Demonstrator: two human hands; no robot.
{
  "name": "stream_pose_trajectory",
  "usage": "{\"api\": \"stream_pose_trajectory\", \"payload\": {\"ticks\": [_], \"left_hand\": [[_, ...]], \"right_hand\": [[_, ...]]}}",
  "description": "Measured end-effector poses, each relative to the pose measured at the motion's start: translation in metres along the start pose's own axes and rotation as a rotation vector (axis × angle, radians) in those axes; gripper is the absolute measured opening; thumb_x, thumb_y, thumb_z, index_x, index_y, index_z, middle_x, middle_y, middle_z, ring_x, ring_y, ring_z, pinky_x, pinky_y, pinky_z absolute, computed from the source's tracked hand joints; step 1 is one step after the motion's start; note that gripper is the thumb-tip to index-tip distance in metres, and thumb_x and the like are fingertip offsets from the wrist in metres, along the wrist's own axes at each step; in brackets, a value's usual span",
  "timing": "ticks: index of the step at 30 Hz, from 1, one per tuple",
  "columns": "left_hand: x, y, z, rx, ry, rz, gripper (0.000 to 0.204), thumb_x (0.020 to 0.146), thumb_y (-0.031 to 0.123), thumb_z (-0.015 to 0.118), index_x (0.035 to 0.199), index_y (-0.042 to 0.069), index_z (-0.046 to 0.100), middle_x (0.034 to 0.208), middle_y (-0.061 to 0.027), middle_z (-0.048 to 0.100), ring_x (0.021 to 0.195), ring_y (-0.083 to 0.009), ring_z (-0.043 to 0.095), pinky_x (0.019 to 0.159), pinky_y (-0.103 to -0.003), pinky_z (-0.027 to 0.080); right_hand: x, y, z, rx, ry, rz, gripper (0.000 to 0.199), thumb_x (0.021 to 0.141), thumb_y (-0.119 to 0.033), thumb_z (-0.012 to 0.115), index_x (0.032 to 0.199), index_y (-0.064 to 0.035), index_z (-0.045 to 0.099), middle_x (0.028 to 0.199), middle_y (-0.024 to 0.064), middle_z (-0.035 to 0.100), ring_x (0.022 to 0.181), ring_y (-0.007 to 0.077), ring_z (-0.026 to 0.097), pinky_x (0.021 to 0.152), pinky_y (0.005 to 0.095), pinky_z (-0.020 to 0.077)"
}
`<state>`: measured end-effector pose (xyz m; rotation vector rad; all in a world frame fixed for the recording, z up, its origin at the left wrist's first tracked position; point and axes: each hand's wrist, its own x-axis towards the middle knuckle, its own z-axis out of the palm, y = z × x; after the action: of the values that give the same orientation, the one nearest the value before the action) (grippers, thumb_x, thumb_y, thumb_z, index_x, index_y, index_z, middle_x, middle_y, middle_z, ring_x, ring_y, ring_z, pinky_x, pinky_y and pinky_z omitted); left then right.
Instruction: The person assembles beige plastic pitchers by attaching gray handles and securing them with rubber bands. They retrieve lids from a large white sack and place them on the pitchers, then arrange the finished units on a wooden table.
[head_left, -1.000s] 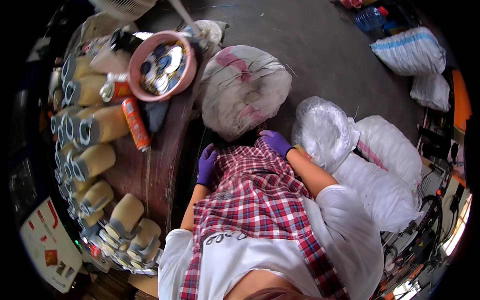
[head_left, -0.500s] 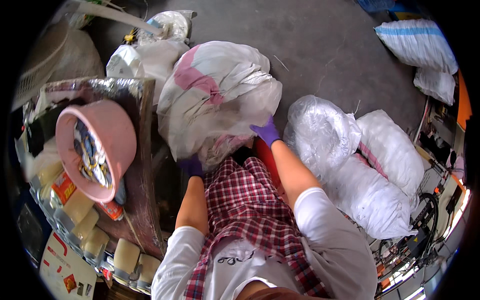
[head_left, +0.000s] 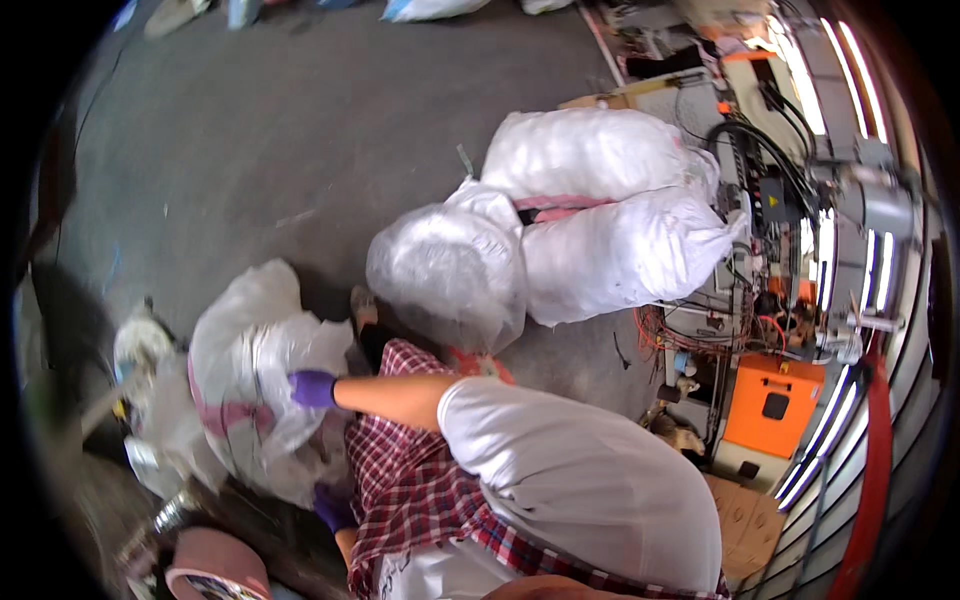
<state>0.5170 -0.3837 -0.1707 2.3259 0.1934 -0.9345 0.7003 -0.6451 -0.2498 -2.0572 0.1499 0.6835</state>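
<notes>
Sack with pink band: the pale sack (head_left: 285, 345) sat on the dark floor (head_left: 240, 150) at the left of the view, close against the plaid apron (head_left: 415, 490), its loose film crumpled around it.
Right hand: in a purple glove, the right hand (head_left: 314, 389) touched the sack's near side; its fingers looked bent, but whether they pinched film could not be told.
Left hand: also gloved, the left hand (head_left: 333, 508) was partly hidden low on the sack's near side; spread or closed, its fingers could not be made out.
Reason for the hold: two hands set apart on so floppy a bag probably kept it steady and shared its bulk.
White sacks: two full white sacks (head_left: 625, 260) lay side by side, touching, with the clear plastic bag (head_left: 445, 270) against their near ends, perhaps grouped to leave walking space.
Pink basin: the pink basin (head_left: 215, 555) stood at the lower edge, near the sack, likely kept within reach.
Writing and labels: a yellow warning triangle (head_left: 772, 202) marked a dark box among the machinery; the brown cartons (head_left: 745, 525) bore round prints too small to read; no legible lettering showed on the sacks.
</notes>
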Motion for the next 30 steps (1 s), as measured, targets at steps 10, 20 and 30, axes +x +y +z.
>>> {"api": "stream_pose_trajectory", "payload": {"ticks": [10,20,30], "left_hand": [[0.053,0.06,-0.053,-0.847,0.168,-0.795,0.063,0.096,0.037,0.065,0.15,0.013,0.042,0.148,-0.0105,0.048,0.138,-0.0238,0.039,0.102,-0.048,0.044],[0.023,-0.009,-0.006,0.775,-0.327,0.03,0.029,0.083,0.028,0.067,0.102,0.008,0.073,0.105,-0.0237,0.07,0.097,-0.0436,0.067,0.079,-0.051,0.055],[-0.003,-0.099,0.01,0.76,-0.317,0.142,0.037,0.092,0.027,0.059,0.123,0.006,0.063,0.129,-0.018,0.062,0.123,-0.0351,0.056,0.104,-0.049,0.046]], "right_hand": [[-0.056,0.13,-0.224,1.024,0.231,-0.054,0.023,0.095,-0.025,0.059,0.108,-0.009,0.069,0.105,0.0112,0.07,0.096,0.0261,0.066,0.083,0.0388,0.0528],[-0.229,0.33,-0.209,-0.064,0.308,0.847,0.066,0.085,-0.034,0.069,0.142,-0.0065,0.052,0.122,0.016,0.066,0.108,0.0274,0.065,0.095,0.0395,0.0507],[-0.19,0.464,-0.337,-0.759,0.298,1.073,0.121,0.071,-0.058,0.079,0.164,-0.0212,0.011,0.164,0.021,0.025,0.146,0.0398,0.036,0.115,0.0512,0.0364]]}}
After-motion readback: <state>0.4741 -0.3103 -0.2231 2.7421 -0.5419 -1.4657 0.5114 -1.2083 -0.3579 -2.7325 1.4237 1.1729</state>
